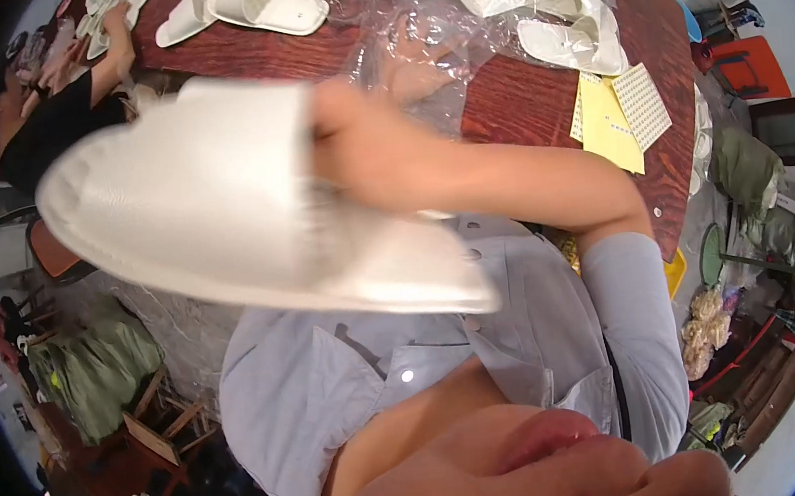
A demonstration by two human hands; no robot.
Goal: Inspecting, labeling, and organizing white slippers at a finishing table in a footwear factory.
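Slipper (257,200) held up before the grey shirt (544,300), off the tabletop (527,94), clutched near the strap (183,145) by the right grip (372,144), probably just a handy handle. Can't tell about the left grip.

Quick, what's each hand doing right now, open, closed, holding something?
Left hand: seemingly at the clear plastic, partly hidden; open or closed can't be told.
Right hand: closed, holding a white slide slipper.
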